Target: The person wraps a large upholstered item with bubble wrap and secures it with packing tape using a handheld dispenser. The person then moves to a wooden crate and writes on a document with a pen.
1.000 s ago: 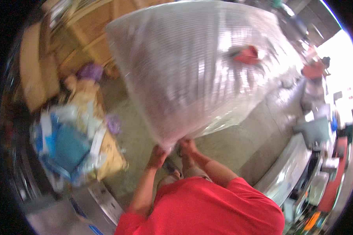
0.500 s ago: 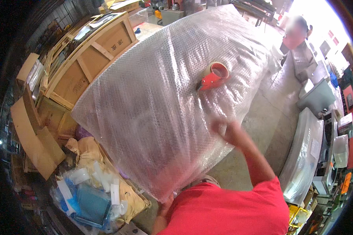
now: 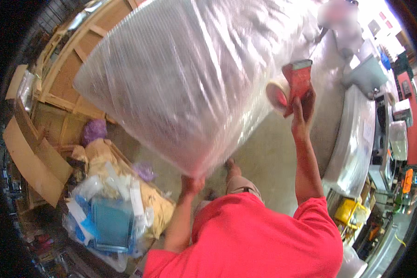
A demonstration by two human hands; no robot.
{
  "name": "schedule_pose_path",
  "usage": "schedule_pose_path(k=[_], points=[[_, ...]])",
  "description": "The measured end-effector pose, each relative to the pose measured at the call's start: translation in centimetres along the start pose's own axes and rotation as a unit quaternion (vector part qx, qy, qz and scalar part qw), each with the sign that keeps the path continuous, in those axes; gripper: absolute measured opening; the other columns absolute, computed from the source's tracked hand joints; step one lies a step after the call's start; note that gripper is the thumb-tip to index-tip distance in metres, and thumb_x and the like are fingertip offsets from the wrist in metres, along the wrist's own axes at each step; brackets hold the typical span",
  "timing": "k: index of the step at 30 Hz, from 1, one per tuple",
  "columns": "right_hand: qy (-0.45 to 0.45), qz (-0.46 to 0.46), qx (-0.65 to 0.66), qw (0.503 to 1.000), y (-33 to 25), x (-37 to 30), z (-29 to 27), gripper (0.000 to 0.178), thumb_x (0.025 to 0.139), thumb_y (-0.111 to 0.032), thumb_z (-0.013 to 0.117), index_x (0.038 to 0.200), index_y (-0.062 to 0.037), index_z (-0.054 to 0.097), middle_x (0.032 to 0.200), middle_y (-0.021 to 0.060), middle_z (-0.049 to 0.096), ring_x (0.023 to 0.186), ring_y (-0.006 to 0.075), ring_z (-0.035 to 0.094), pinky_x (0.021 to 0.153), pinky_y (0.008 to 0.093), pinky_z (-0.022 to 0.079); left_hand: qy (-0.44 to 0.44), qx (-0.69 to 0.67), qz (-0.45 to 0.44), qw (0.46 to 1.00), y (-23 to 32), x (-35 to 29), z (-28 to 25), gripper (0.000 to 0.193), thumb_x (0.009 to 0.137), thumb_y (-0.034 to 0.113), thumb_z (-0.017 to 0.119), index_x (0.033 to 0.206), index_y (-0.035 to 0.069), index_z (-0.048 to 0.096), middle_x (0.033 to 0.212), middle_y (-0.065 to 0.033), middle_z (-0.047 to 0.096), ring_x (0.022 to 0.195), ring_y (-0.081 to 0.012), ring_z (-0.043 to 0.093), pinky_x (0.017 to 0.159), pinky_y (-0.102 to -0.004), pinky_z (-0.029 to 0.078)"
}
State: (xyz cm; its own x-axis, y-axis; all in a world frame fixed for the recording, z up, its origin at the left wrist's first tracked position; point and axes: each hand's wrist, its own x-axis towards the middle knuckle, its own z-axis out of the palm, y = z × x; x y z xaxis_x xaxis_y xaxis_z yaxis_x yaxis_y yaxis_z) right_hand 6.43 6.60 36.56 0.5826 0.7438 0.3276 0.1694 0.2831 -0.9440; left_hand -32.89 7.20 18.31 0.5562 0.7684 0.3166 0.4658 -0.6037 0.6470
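Note:
A large flat piece wrapped in bubble wrap point(image 3: 171, 78) fills the upper middle, one corner pointing toward me. At that near corner my left hand point(image 3: 192, 184) is closed on the bubble wrap; its fingertips are partly hidden by the film. Off the right edge of the wrapped piece, my right hand point(image 3: 304, 109) grips a red tape dispenser point(image 3: 299, 79) and holds it up in the air. A roll of tape point(image 3: 278, 96) sits on the dispenser's left side.
Wooden crates point(image 3: 60, 99) and bent cardboard point(image 3: 34, 162) stand at left. Below them lie brown paper point(image 3: 99, 155) and a blue plastic-wrapped item point(image 3: 111, 222). A long plastic-wrapped panel point(image 3: 352, 143) lines the right, near a yellow object point(image 3: 347, 212). Another person point(image 3: 339, 18) is at far right.
My right hand has picked the tape dispenser up off the bubble wrap and moved it right. The view has shifted, and my left hand stays at the near corner.

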Motion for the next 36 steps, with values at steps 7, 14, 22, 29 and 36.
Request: schedule_pose_path(k=[7,14,22,29,36], points=[[-0.080,-0.133,-0.109,0.982,8.3,-21.5,7.1,0.094,0.072,-0.024,0.083,0.152,-0.0072,0.035,0.129,0.0203,0.056,0.110,0.0344,0.059,0.095,0.0463,0.049,-0.039,-0.016,-0.049,0.998,-0.5,-0.5,-0.6,0.027,0.088,0.016,0.067,0.111,0.004,0.068,0.108,-0.0219,0.068,0.106,-0.0419,0.063,0.092,-0.0516,0.047],[-0.247,0.017,-0.154,0.957,12.5,-26.2,8.9,0.096,0.063,-0.016,0.080,0.151,-0.0141,0.043,0.105,0.0206,0.056,0.086,0.0394,0.061,0.078,0.0422,0.053,-0.140,0.089,-0.010,0.986,-2.3,-1.5,-2.4,0.025,0.093,0.012,0.062,0.117,0.006,0.068,0.113,-0.0194,0.069,0.110,-0.0365,0.064,0.097,-0.0489,0.047],[-0.380,0.115,-0.319,0.860,18.1,-29.0,7.6,0.090,0.068,-0.019,0.077,0.150,-0.0272,0.043,0.099,0.0199,0.057,0.080,0.0419,0.064,0.073,0.0494,0.055,-0.092,0.143,0.000,0.985,-1.7,-1.5,-2.1,0.026,0.094,0.014,0.062,0.117,0.003,0.069,0.114,-0.0196,0.070,0.111,-0.0398,0.063,0.097,-0.0471,0.047],[-0.344,0.117,-0.293,0.884,22.6,-31.6,11.8,0.092,0.074,-0.027,0.075,0.155,-0.0366,0.031,0.097,0.0194,0.057,0.076,0.0409,0.065,0.065,0.0492,0.056,0.085,0.076,-0.276,0.955,5.4,-1.7,0.3,0.028,0.095,0.019,0.064,0.108,-0.006,0.066,0.112,-0.0239,0.068,0.103,-0.0390,0.064,0.092,-0.0473,0.048],[-0.320,0.133,-0.304,0.887,22.9,-34.5,10.3,0.093,0.075,-0.025,0.074,0.155,-0.0364,0.029,0.094,0.0203,0.059,0.074,0.0408,0.067,0.061,0.0499,0.056,-0.214,-0.025,-0.188,0.958,8.4,-2.6,4.1,0.044,0.094,0.027,0.066,0.128,0.002,0.051,0.127,-0.0131,0.059,0.120,-0.0276,0.055,0.101,-0.0431,0.042]])
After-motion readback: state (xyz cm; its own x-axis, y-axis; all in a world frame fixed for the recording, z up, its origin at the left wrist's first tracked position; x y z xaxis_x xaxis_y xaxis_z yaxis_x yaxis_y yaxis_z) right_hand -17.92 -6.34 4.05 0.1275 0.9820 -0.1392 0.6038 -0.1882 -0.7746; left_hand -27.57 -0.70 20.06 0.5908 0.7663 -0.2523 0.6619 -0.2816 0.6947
